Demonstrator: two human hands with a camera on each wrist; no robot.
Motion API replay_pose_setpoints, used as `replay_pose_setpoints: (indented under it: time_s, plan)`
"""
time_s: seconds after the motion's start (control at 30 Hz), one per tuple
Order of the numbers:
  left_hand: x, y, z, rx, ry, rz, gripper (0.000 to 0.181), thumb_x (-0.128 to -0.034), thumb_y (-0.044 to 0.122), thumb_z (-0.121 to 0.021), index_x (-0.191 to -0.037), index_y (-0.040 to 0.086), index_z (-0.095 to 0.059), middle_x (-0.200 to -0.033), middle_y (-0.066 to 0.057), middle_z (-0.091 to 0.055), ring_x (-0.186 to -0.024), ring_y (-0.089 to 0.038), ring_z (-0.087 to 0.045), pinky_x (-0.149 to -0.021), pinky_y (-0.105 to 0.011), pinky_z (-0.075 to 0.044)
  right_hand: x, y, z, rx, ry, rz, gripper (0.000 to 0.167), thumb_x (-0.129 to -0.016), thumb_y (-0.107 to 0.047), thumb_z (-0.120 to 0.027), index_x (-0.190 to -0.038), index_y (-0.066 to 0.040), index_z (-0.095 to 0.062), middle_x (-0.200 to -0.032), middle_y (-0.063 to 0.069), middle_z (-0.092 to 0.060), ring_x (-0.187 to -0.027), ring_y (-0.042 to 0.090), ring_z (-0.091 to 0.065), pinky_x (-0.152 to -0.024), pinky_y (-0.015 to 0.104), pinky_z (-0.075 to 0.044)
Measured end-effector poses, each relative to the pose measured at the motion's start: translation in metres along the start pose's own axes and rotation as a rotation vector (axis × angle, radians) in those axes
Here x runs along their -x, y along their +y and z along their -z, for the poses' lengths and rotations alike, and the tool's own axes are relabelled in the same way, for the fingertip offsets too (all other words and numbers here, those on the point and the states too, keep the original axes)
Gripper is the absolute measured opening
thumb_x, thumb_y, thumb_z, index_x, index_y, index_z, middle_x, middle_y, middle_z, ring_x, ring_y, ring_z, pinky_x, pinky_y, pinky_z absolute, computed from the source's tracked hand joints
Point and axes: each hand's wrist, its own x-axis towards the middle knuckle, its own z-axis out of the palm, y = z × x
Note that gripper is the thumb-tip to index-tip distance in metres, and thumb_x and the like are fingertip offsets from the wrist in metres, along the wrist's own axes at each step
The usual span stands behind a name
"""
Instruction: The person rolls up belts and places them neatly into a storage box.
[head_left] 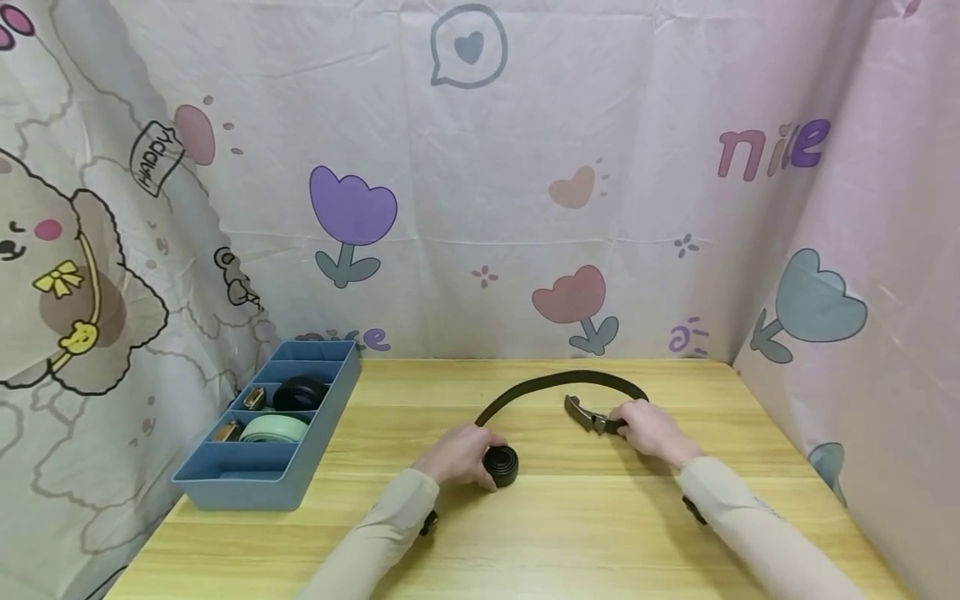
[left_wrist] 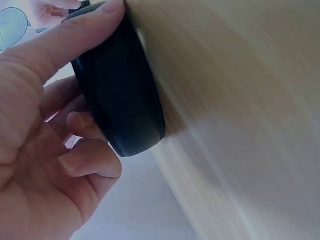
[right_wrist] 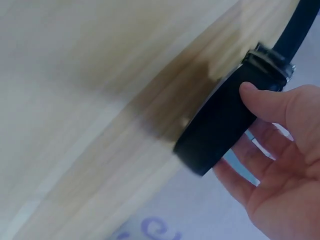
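A black belt (head_left: 566, 380) arcs across the table between my two hands, one end wound into a tight coil (head_left: 501, 466). My left hand (head_left: 463, 456) grips that coil, its thumb on top in the left wrist view, where the coil's smooth outer side (left_wrist: 120, 95) faces the camera. At the other end, my right hand (head_left: 654, 429) pinches the strap beside a dark metal buckle (head_left: 588, 417). In the right wrist view, the thumb presses the black strap (right_wrist: 215, 130) near a metal clasp (right_wrist: 270, 62); the fingers lie beneath.
A blue-grey divided box (head_left: 318, 450) stands at the left of the wooden table (head_left: 540, 542). Its compartments hold a black coil (head_left: 300, 392), a pale green coil (head_left: 274, 427) and gold-coloured buckles (head_left: 255, 398). Printed cloth (head_left: 480, 183) hangs behind and at both sides.
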Motion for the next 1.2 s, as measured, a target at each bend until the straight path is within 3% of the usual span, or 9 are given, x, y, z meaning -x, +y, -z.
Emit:
replay_pose_setpoints:
  time_s: [0.2, 0.3, 0.57, 0.77, 0.97, 1.07, 1.2]
  plan:
    - [0.005, -0.001, 0.002, 0.006, 0.007, -0.003, 0.058, -0.0596, 0.024, -0.093, -0.113, 0.019, -0.072, -0.104, 0.007, -0.072, -0.090, -0.005, -0.062, -0.083, -0.026, -0.050, 0.009, 0.032, 0.006, 0.119, 0.103, -0.027, 0.015, -0.077, -0.005, -0.077, -0.089, -0.014, -0.077, -0.098, 0.008, -0.064, -0.094, 0.032, -0.054, -0.074, 0.053, -0.045]
    - [0.006, -0.002, 0.002, 0.004, 0.004, 0.001, 0.057, -0.0601, 0.025, -0.092, -0.114, 0.019, -0.072, -0.104, 0.007, -0.072, -0.090, -0.005, -0.061, -0.084, -0.025, -0.050, 0.012, 0.045, 0.007, 0.118, 0.125, -0.054, 0.019, -0.076, -0.003, -0.075, -0.094, -0.011, -0.077, -0.092, 0.007, -0.055, -0.091, 0.030, -0.050, -0.071, 0.050, -0.044]
    - [0.006, -0.003, 0.001, 0.004, -0.009, 0.013, 0.056, -0.0603, 0.025, -0.093, -0.112, 0.020, -0.072, -0.103, 0.008, -0.072, -0.090, -0.005, -0.061, -0.083, -0.025, -0.050, 0.015, 0.053, 0.007, 0.070, 0.115, -0.095, 0.033, -0.075, 0.007, -0.061, -0.103, -0.005, -0.074, -0.085, 0.007, -0.056, -0.084, 0.029, -0.053, -0.071, 0.050, -0.050]
    - [0.003, 0.000, 0.001, -0.008, -0.013, 0.011, 0.053, -0.0601, 0.026, -0.092, -0.109, 0.020, -0.073, -0.099, 0.010, -0.071, -0.086, -0.004, -0.060, -0.080, -0.024, -0.049, 0.009, 0.027, 0.008, 0.050, 0.163, -0.098, 0.034, -0.078, 0.005, -0.061, -0.110, -0.005, -0.071, -0.093, 0.010, -0.059, -0.093, 0.033, -0.055, -0.081, 0.054, -0.048]
    - [0.000, 0.005, -0.002, -0.049, -0.004, 0.013, 0.049, -0.0599, 0.033, -0.092, -0.103, 0.018, -0.073, -0.093, 0.011, -0.069, -0.081, -0.003, -0.058, -0.077, -0.023, -0.049, 0.001, -0.024, 0.000, 0.004, 0.231, 0.052, 0.023, -0.082, -0.004, -0.069, -0.104, -0.009, -0.074, -0.100, 0.006, -0.066, -0.097, 0.028, -0.059, -0.083, 0.051, -0.047]
    - [-0.001, 0.008, -0.003, -0.074, 0.020, 0.003, 0.043, -0.0595, 0.036, -0.092, -0.093, 0.018, -0.072, -0.085, 0.012, -0.067, -0.075, -0.002, -0.056, -0.071, -0.022, -0.048, -0.001, -0.050, -0.007, -0.025, 0.211, 0.152, 0.019, -0.083, -0.009, -0.073, -0.102, -0.010, -0.074, -0.099, 0.004, -0.071, -0.095, 0.025, -0.063, -0.084, 0.047, -0.051]
    - [-0.001, 0.012, -0.004, -0.093, 0.044, 0.005, 0.039, -0.0586, 0.037, -0.092, -0.083, 0.018, -0.069, -0.076, 0.014, -0.063, -0.067, -0.001, -0.053, -0.065, -0.019, -0.046, -0.002, -0.080, -0.017, -0.062, 0.116, 0.238, 0.018, -0.086, -0.012, -0.071, -0.104, -0.012, -0.074, -0.100, 0.001, -0.073, -0.092, 0.020, -0.068, -0.081, 0.038, -0.055]
